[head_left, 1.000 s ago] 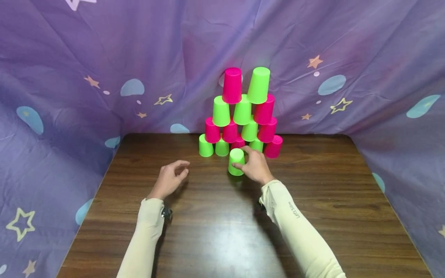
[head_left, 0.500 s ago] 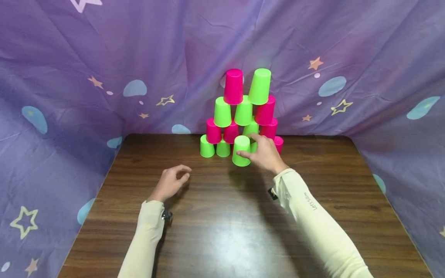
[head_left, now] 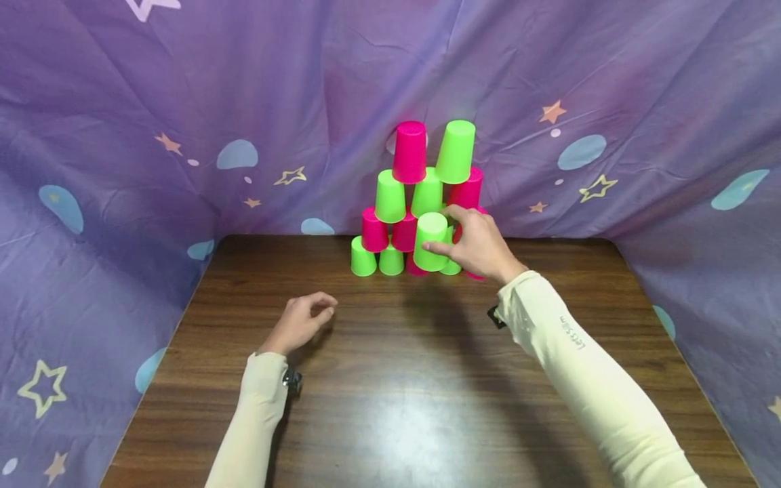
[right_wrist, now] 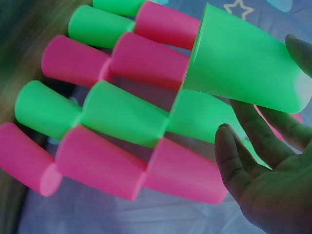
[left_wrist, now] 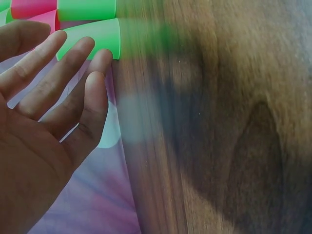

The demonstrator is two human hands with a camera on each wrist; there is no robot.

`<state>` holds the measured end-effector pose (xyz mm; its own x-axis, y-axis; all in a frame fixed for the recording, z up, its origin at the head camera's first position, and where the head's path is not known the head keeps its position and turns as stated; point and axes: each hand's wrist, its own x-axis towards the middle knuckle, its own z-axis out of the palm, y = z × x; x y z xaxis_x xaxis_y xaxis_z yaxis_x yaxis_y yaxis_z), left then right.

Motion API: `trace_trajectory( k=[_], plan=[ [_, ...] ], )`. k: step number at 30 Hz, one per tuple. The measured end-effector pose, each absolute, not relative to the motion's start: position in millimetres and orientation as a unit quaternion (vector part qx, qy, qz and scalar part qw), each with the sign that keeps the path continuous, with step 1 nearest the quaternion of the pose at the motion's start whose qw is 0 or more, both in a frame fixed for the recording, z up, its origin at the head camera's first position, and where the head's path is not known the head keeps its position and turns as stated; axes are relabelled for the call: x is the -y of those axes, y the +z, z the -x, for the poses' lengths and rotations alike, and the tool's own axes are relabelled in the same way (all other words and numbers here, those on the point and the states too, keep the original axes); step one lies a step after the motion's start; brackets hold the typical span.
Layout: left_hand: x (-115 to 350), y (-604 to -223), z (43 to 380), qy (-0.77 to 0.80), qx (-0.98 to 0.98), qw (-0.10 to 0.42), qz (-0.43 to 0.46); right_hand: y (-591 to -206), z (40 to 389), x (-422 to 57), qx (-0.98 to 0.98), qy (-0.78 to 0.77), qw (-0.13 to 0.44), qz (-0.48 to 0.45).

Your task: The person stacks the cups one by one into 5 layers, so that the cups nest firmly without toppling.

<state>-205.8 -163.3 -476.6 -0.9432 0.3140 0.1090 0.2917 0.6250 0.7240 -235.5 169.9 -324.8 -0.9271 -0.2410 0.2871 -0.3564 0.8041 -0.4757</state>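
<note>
My right hand (head_left: 482, 244) holds an upside-down green cup (head_left: 430, 230) between thumb and fingers, raised off the table. Behind it rises a pyramid of upside-down pink and green cups. Its top row has a pink cup (head_left: 410, 152) on the left and a green cup (head_left: 456, 152) on the right, slightly apart. The held cup and my hand hide part of the lower right rows. In the right wrist view, the held cup (right_wrist: 239, 58) is in front of the rows, pinched near its narrow end. My left hand (head_left: 299, 322) holds nothing, fingers loosely bent, left of the pyramid.
The pyramid stands on a brown wood-grain table (head_left: 366, 407), close to its back edge. A purple curtain (head_left: 274, 102) with stars hangs right behind the table and along both sides.
My right hand has lifted the green cup off the table, moving it up and slightly right in front of the pyramid. The left hand has barely moved.
</note>
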Motion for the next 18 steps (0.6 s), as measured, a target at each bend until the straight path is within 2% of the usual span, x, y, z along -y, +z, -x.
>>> trace_trajectory(
  k=[9,18],
  plan=[
    [163.5,-478.7,201.8,0.387,-0.907,0.025,-0.165,-290.8,242.3,-172.5,0.945,0.279,0.090,-0.146],
    [162.0,-483.0,196.7,0.392,-0.905,0.031,-0.163,-254.5,251.1,-174.5,0.945,0.278,0.096,-0.145]
  ],
)
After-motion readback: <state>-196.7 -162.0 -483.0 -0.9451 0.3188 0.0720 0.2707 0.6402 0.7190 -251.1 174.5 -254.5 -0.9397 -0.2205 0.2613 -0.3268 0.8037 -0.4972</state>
